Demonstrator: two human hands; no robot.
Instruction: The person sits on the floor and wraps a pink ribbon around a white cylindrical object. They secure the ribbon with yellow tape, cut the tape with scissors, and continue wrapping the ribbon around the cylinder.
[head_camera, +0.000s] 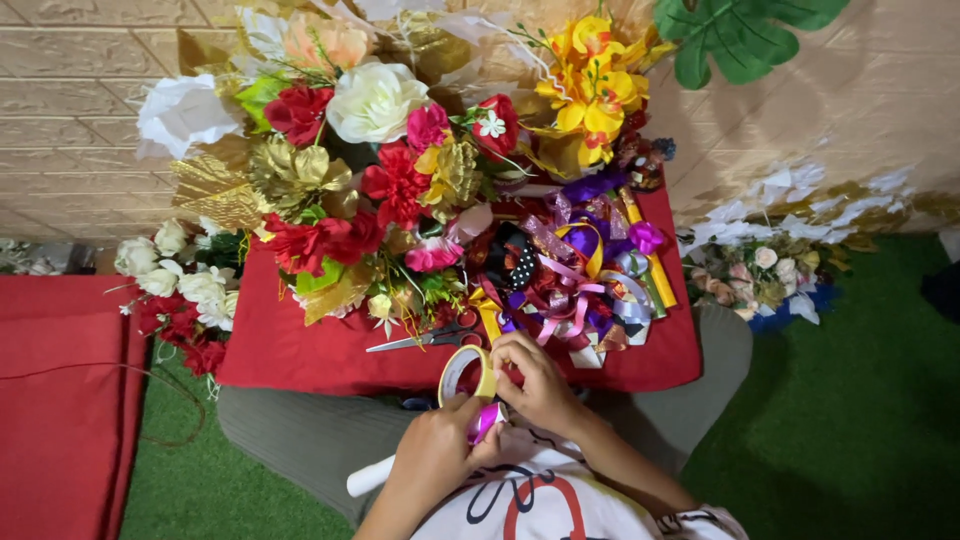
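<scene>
Head view: both hands meet low, just in front of the red counter (300, 350). Left hand (435, 455), curled, grips a pink ribbon piece (484, 420). Right hand (540, 385), fingers bent, pinches the yellow tape roll (466, 374), held upright beside scissors (430, 338).

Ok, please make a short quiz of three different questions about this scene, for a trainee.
1. True or false: the scissors lie on the red cloth.
2. Which hand touches the tape roll from the right side? A) left hand B) right hand
3. Fill in: the small thing in the left hand is ____ in colour.

Key:
1. True.
2. B, the right hand.
3. Pink; it is a ribbon piece, partly hidden by the fingers.
</scene>
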